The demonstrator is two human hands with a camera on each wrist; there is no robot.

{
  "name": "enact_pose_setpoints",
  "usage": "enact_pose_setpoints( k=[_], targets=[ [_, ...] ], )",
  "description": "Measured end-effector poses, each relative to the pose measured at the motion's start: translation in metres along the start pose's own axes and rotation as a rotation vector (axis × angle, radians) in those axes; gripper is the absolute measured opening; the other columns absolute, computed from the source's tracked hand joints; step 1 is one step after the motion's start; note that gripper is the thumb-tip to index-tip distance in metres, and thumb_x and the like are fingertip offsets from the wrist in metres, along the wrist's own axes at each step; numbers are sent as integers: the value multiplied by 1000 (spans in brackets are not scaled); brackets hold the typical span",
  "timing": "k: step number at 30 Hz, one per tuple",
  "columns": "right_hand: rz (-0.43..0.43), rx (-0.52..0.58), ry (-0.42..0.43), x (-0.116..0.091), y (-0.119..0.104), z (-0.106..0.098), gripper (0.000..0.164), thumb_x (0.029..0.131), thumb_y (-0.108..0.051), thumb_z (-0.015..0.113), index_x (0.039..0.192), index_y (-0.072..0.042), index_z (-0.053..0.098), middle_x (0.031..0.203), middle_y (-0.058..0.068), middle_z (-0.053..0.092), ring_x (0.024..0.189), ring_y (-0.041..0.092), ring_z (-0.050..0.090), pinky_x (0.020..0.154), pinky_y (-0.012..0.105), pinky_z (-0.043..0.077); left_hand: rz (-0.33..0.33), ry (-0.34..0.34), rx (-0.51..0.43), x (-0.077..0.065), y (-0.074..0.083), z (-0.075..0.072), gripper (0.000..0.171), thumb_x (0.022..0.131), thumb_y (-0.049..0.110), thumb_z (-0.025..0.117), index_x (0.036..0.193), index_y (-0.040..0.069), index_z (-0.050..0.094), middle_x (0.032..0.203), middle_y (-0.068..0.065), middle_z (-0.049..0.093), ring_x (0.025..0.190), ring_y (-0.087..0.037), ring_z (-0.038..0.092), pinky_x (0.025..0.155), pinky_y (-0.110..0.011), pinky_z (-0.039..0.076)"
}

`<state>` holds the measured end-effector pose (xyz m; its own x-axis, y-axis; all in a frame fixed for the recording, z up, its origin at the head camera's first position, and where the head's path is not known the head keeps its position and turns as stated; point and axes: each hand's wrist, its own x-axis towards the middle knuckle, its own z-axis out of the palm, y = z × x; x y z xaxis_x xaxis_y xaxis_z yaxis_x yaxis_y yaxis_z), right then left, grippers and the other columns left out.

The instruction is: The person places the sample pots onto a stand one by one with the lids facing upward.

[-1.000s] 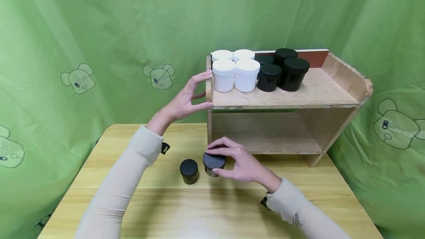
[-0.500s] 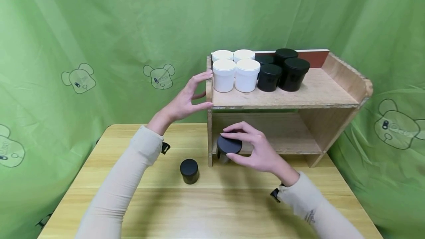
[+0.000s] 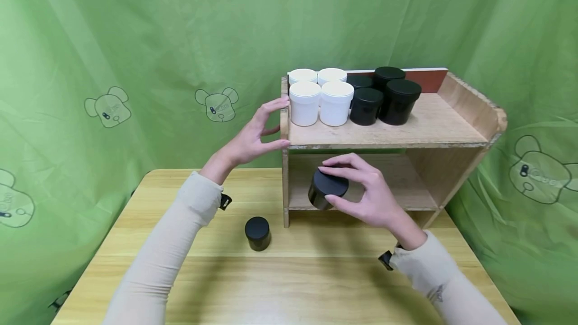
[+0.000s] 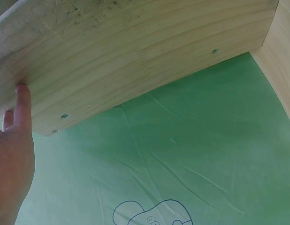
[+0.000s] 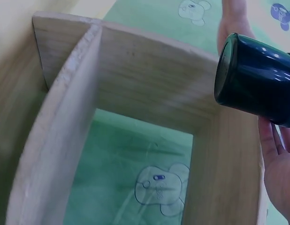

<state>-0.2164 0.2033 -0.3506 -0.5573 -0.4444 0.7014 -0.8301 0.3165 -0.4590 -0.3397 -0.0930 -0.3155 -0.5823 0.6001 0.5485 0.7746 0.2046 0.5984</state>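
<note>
My right hand (image 3: 368, 192) grips a black lidded jar (image 3: 321, 195) around its lid, thumb on the near side and fingers on the far side. The jar is tilted a little and overlaps the lower shelf (image 3: 379, 177) in the head view. In the right wrist view the same jar (image 5: 257, 79) shows its glossy side and base. My left hand (image 3: 246, 139) rests on the left side panel of the wooden shelf unit (image 3: 285, 174), fingers spread and fairly straight. The left wrist view shows a fingertip of the left hand (image 4: 16, 154) against that panel (image 4: 135, 61).
On the top shelf (image 3: 444, 119) stand several white jars (image 3: 336, 107) at the left and several black jars (image 3: 399, 104) beside them. Another black jar (image 3: 258, 234) stands on the wooden table (image 3: 271, 285), left of the unit. A green curtain (image 3: 158, 39) hangs behind.
My right hand has lifted the black jar off the table and carried it up and to the right, to the front of the lower shelf. The left hand has stayed put.
</note>
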Motion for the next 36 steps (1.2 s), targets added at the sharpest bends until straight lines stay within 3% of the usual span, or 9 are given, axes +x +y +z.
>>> enact_pose_setpoints(
  k=[5,11,17,23,28,31,36],
  targets=[
    [27,-25,50,4,-3,-18,55,75,2,85,128,-9,74,132,9,66,121,15,59,94,14,51,6,0,-2,0,0,0,87,90,16,78,159,23,27,171,8,18,157,-18,23,113,-48,51],
    [2,-67,149,9,-5,-40,53,71,4,83,123,-7,76,128,12,68,121,15,60,98,16,50,-2,-2,0,0,0,0,87,90,18,78,159,24,27,170,12,18,157,-14,22,113,-44,51],
    [7,-69,253,13,-5,-63,50,69,8,82,118,1,76,127,17,69,125,18,61,103,17,51,-1,1,-3,0,1,-2,87,90,17,79,159,24,27,170,12,18,157,-14,22,113,-45,51],
    [-5,153,397,18,-8,-92,47,71,22,70,117,19,68,128,15,68,121,25,59,101,19,55,1,-4,-11,1,1,-2,88,90,16,79,159,24,26,171,10,18,157,-16,22,113,-47,51],
    [-41,260,538,28,-13,-114,43,71,20,71,114,24,65,124,19,69,119,28,59,104,21,56,4,-4,-12,1,1,-2,86,90,15,78,159,23,27,171,7,18,158,-18,22,113,-50,51],
    [13,205,638,34,-18,-127,42,72,13,74,112,21,68,121,17,70,115,25,60,100,18,57,6,-2,-14,1,1,-2,86,90,15,78,159,23,27,171,7,18,158,-18,23,113,-49,51],
    [163,14,793,45,-15,-151,40,73,2,75,112,9,75,119,8,69,111,18,59,95,16,56,7,-1,-22,1,0,0,86,90,14,79,158,22,28,171,6,19,158,-19,23,113,-49,51]
  ],
)
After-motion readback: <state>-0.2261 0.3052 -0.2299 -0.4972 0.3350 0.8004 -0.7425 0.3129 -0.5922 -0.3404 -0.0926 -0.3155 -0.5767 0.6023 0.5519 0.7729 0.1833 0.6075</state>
